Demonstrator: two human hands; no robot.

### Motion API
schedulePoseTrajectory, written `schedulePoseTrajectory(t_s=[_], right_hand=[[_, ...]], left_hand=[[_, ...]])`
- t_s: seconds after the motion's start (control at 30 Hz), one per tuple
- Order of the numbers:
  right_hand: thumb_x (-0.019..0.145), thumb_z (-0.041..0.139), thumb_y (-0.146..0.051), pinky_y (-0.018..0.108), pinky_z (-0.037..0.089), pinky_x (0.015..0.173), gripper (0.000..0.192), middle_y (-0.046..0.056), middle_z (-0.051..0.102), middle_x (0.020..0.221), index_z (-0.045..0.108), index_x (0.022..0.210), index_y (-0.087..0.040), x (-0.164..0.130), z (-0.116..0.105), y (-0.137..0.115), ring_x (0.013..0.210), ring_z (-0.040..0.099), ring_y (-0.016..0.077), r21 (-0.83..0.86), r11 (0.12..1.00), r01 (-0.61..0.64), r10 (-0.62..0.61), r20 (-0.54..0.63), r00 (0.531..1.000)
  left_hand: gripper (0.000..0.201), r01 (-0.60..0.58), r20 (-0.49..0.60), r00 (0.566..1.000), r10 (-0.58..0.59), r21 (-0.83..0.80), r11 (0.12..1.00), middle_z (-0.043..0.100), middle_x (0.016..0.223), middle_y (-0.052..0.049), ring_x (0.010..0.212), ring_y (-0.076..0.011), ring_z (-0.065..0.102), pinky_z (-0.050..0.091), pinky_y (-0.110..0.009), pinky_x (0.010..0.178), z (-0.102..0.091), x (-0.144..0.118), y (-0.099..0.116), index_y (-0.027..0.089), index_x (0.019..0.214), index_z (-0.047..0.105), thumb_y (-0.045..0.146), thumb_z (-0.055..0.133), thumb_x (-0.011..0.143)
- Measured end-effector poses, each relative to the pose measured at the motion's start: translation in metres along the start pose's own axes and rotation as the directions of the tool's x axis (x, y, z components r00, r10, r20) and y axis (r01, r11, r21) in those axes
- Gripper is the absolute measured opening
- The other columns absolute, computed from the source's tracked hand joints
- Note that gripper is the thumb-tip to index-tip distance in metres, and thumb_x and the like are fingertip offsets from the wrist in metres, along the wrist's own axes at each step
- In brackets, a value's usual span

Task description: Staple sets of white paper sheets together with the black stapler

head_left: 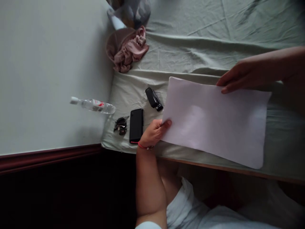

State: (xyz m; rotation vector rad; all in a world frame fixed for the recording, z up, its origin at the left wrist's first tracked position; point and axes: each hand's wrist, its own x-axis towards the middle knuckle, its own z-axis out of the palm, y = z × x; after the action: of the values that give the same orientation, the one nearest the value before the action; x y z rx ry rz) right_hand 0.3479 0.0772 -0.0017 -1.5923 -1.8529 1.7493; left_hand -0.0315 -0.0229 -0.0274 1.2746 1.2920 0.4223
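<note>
near edge: white-clothed lap and bare forearm, red band at the wrist. left hand [154, 132] closed on the near-left edge of the paper sheet [214, 121], thumb on top, fingers curled under; grip clamped on the sheet. sheet blank, white, flat and unfolded, no crease showing, lying slightly tilted over the bed [190, 57] with its lower-right corner reaching toward the wooden bed frame [214, 168]. right hand [238, 79] at the sheet's far-right edge, fingers stretched out together and resting on or just at that edge; grip loose, not pinched, cannot tell whether anything is caught under the fingertips.

progress, as a judgement: sheet laid out and steadied at two edges, nothing further done to it; no fold, mark or writing on the visible face.

just left of the left hand: black phone [136, 125] face down, touching nothing; bunch of keys [120, 125] beside it; small black stapler-like object [153, 99] beyond, near the sheet's left edge.

farther left: clear plastic bottle [93, 105] on its side against the pale wall [47, 70], white cap, red-and-white label, lettering too small to read.

far: crumpled pink cloth [130, 49] at the bed's corner, blurred bundle behind it. no legible brand or text anywhere.
</note>
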Motion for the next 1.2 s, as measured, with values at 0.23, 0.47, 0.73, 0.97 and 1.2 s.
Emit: schedulePoseTrajectory(t_s=[0.23,0.47,0.73,0.97,1.2], right_hand=[[0.095,0.073,-0.039,0.021,0.046,0.055,0.02,-0.001,0.077,0.082,0.081,0.103,-0.022,0.004,0.019,-0.003,0.059,0.065,0.0095,-0.118,0.99,-0.075,0.067,-0.07,0.995],[0.097,0.068,-0.028,0.025,0.055,0.069,0.013,-0.001,0.075,0.078,0.077,0.096,-0.018,0.011,0.024,0.003,0.071,0.072,0.0116,0.177,0.968,-0.18,0.202,-0.114,0.973],[0.096,0.064,-0.03,0.023,0.054,0.061,0.017,0.004,0.075,0.079,0.078,0.09,-0.021,-0.001,0.033,-0.013,0.067,0.07,0.0134,0.095,0.982,-0.166,0.16,0.064,0.985],[0.095,0.066,-0.043,0.02,0.035,0.044,0.023,0.0,0.063,0.065,0.076,0.094,-0.022,0.017,0.041,-0.005,0.047,0.049,0.007,-0.091,0.988,-0.123,0.11,-0.137,0.984],[0.091,0.071,-0.046,0.021,0.043,0.044,0.025,0.006,0.071,0.078,0.074,0.097,-0.021,0.015,0.038,-0.003,0.05,0.056,0.0105,0.044,0.996,-0.075,0.077,-0.061,0.995]], left_hand=[[0.051,0.0,-0.042,0.999,-0.004,-0.09,0.996,0.056,0.065,0.0,0.053,-0.0085,0.041,0.029,-0.022,0.047,-0.007,0.002,0.001,0.016,0.076,0.07,0.066,0.081,0.077],[0.046,-0.037,-0.381,0.922,-0.07,-0.264,0.964,0.051,0.058,0.006,0.044,-0.004,0.035,0.02,-0.018,0.041,-0.017,0.01,-0.006,0.016,0.077,0.065,0.042,0.095,0.055],[0.026,-0.056,-0.514,0.852,-0.099,-0.277,0.959,0.048,0.05,0.008,0.043,-0.0042,0.034,0.019,-0.018,0.042,-0.012,0.023,-0.003,0.016,0.07,0.062,0.024,0.084,0.057],[0.023,-0.068,-0.542,0.836,-0.086,-0.259,0.963,0.054,0.054,0.006,0.048,-0.0063,0.042,0.028,-0.018,0.047,-0.013,0.029,-0.001,0.016,0.07,0.064,0.023,0.083,0.059],[0.018,-0.061,-0.717,0.693,-0.074,-0.161,0.985,0.057,0.056,0.007,0.047,-0.008,0.045,0.031,-0.02,0.048,-0.011,0.041,-0.006,0.018,0.083,0.062,0.013,0.073,0.069]])
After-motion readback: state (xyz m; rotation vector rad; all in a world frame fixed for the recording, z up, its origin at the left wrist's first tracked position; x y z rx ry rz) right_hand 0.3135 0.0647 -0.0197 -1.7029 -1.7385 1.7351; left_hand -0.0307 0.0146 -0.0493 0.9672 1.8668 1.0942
